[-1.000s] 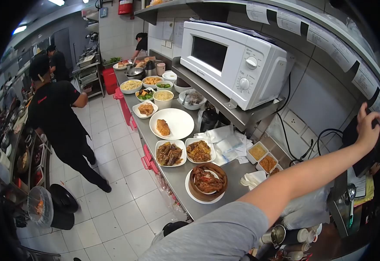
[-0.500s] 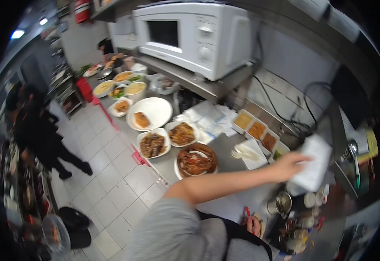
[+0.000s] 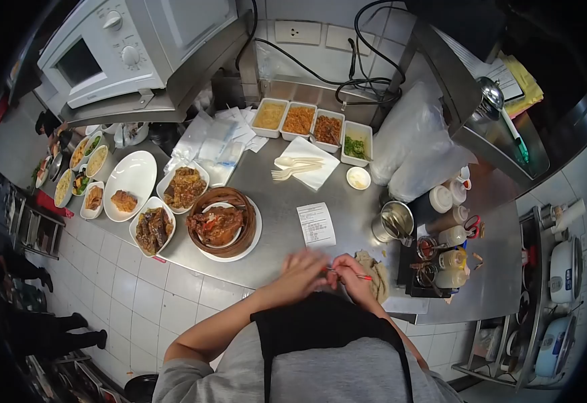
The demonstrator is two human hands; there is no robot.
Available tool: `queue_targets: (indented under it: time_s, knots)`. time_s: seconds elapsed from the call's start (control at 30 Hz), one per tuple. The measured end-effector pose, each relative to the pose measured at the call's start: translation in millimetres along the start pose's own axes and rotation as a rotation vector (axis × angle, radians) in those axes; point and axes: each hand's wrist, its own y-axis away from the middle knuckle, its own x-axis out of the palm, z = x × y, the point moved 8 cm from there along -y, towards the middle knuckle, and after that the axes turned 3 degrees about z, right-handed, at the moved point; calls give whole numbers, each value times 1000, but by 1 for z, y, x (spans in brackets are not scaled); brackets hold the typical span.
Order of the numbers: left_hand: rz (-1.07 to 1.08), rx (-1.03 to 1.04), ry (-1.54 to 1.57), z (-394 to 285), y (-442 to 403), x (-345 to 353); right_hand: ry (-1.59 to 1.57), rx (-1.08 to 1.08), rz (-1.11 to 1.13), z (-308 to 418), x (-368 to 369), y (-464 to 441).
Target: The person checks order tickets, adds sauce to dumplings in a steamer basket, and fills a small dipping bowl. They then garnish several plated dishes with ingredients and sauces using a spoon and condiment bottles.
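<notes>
My right hand (image 3: 355, 277) is closed round a red pen (image 3: 366, 276) just in front of my chest, beside a crumpled tan cloth (image 3: 378, 274). Close to its left, my left hand (image 3: 300, 277) is smeared by motion, its fingers near the pen's other end. Flat on the steel counter (image 3: 266, 201), beyond both hands, lies a printed receipt (image 3: 316, 224). Left of the receipt, a round wooden steamer (image 3: 218, 252) with braised meat rests on a white plate (image 3: 258, 235).
Napkins (image 3: 320, 172) with wooden cutlery and tubs of toppings (image 3: 298, 121) lie farther back. On the right stand a metal pot (image 3: 393, 221) and sauce bottles (image 3: 452, 260). Food dishes fill the left, below a microwave (image 3: 132, 47). A co-worker's legs (image 3: 72, 332) show at far left.
The view has swung right and down. My left hand has come back from the right side to my right hand. The white paper it carried is gone from it; a receipt lies on the counter.
</notes>
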Motion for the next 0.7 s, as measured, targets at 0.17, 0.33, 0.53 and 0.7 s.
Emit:
queue_targets:
  time_s: [0.17,0.33,0.53,0.7]
  knots:
    - [245,71,442,-3,-7,4,47,155,213,25,30,-1]
    - [356,37,566,-29,-6,-25,14,189,285,44,34,1]
    - [314,-222,540,33,0,-20,-387,-134,-28,66,-50,-12]
    - [-189,-169,-2,65,-39,-36,-40,-34,-202,22,-40,-40]
